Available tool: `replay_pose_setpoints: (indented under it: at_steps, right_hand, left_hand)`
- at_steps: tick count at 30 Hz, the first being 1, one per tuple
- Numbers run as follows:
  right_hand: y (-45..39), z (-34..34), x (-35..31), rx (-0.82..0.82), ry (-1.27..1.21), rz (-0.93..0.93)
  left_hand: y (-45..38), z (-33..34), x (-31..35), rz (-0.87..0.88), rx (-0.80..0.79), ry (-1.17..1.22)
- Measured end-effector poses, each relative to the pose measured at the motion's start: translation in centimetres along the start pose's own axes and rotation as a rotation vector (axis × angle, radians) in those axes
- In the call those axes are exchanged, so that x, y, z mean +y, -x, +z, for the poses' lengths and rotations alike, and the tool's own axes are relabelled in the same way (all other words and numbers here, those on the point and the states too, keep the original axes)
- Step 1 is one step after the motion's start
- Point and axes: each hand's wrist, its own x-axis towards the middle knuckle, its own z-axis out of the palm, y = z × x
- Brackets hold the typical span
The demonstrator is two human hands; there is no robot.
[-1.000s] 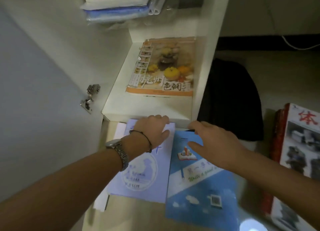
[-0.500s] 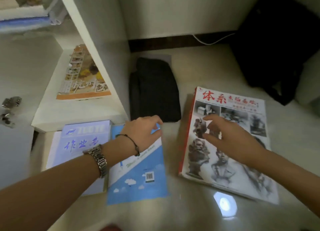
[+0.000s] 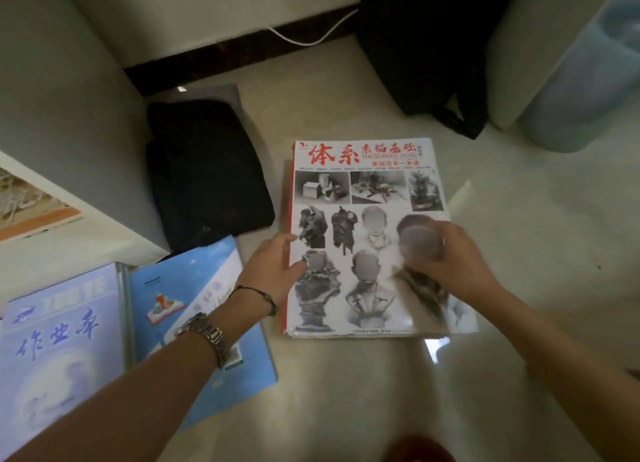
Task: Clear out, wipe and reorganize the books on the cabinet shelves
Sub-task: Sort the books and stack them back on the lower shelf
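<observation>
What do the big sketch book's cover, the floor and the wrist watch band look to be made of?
Sketch book: glossy printed paper, its edges worn and slightly curled. Floor: polished tile or stone, probably, since it mirrors a bright light. Watch band: silvery metal links, apparently steel.

Glossy paper sketch book, polished floor (reflective), metal watch

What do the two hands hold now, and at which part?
Left hand touches the sketch book at its left edge. Right hand lies blurred on its cover; a grip cannot be told.
</observation>
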Motion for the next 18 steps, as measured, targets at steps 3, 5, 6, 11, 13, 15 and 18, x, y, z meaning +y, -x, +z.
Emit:
replay_pose_setpoints:
  at_steps: [3,5,6,11,13,15,18]
  right_hand:
    - [-0.9,-0.4,0.6,0.011,-0.059,0.051]
    - [-1.7,-0.6,1.0,0.029,-0.071,0.070]
    - [-2.1,-0.6,1.2,0.032,-0.076,0.080]
    - [-3.3,-0.1,2.4,0.010,-0.105,0.113]
    - [-3.4,0.0,2.8,0.022,-0.112,0.109]
    - [-3.5,0.0,3.1,0.042,-0.133,0.100]
    - [-3.5,0.2,3.3,0.050,-0.198,0.125]
  left_hand:
    - [-1.8,1.4,-0.1,-0.004,0.026,-0.008]
    - [-3.0,1.9,-0.1,-0.025,0.031,0.035]
    - [-3.5,2.1,-0.2,-0.040,0.032,0.069]
    - [-5.2,2.6,-0.7,-0.066,0.069,0.098]
    - [-5.5,2.8,-0.9,-0.086,0.082,0.117]
    - [-5.7,3.0,-1.0,-0.100,0.083,0.153]
    - [-5.4,3.3,-1.1,-0.112,0.072,0.187]
